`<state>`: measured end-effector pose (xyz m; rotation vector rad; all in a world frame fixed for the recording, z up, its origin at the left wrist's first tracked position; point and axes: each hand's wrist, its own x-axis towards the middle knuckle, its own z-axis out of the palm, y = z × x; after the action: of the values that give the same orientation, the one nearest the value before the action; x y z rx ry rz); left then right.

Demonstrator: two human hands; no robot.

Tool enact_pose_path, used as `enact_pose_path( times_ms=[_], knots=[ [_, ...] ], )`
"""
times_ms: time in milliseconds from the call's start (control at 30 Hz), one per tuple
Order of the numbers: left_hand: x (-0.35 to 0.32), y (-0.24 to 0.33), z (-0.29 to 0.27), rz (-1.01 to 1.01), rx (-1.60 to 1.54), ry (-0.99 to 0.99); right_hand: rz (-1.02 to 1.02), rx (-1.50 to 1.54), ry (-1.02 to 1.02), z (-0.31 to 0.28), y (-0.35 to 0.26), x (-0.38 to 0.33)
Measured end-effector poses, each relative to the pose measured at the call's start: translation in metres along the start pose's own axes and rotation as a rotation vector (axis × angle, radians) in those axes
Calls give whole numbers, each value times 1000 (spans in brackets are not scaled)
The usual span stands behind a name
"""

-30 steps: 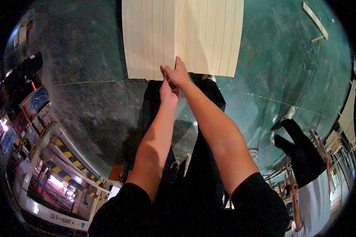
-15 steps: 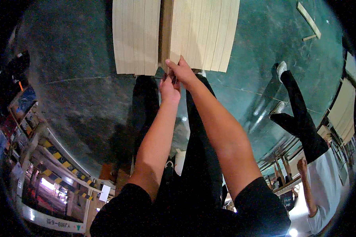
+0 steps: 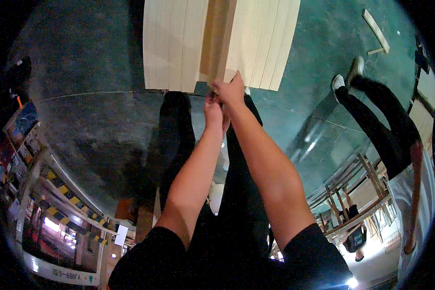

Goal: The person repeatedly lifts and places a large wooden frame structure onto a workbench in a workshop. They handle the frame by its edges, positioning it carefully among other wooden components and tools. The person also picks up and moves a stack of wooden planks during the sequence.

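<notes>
A long, pale wooden board (image 3: 225, 53) stands tilted on its edge among other boards lying side by side. My right hand (image 3: 233, 92) grips its near end, the thumb across the end and the index finger stretched along the right side. Just below and to the left, my left hand (image 3: 213, 112) is closed at the same end, its fingers mostly hidden underneath. Flat boards lie to the left (image 3: 171, 48) and right (image 3: 266, 48) of the tilted one. Between the left boards and the tilted one runs a shaded brown strip (image 3: 211, 43).
The boards rise above a dark green floor (image 3: 304, 96). A co-worker's legs (image 3: 377, 111) are at the right. An L-shaped wooden piece (image 3: 376, 30) lies at the far right. Behind me on the left stands a machine with yellow-black striped edging (image 3: 67, 193).
Both hands and the tilted board have shifted slightly right in view, and the shaded strip looks wider. The co-worker at the right has stepped along.
</notes>
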<state>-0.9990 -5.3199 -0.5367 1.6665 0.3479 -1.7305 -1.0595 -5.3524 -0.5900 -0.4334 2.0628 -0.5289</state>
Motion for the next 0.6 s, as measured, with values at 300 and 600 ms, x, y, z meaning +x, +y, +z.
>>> enact_pose_path(
  times_ms=[300,600],
  knots=[
    [18,-55,9,-120,-97,-202,11,-43,25,-65,-21,-1],
    [36,-20,-42,-325,13,-204,32,-421,260,-17,-42,-23]
  ],
)
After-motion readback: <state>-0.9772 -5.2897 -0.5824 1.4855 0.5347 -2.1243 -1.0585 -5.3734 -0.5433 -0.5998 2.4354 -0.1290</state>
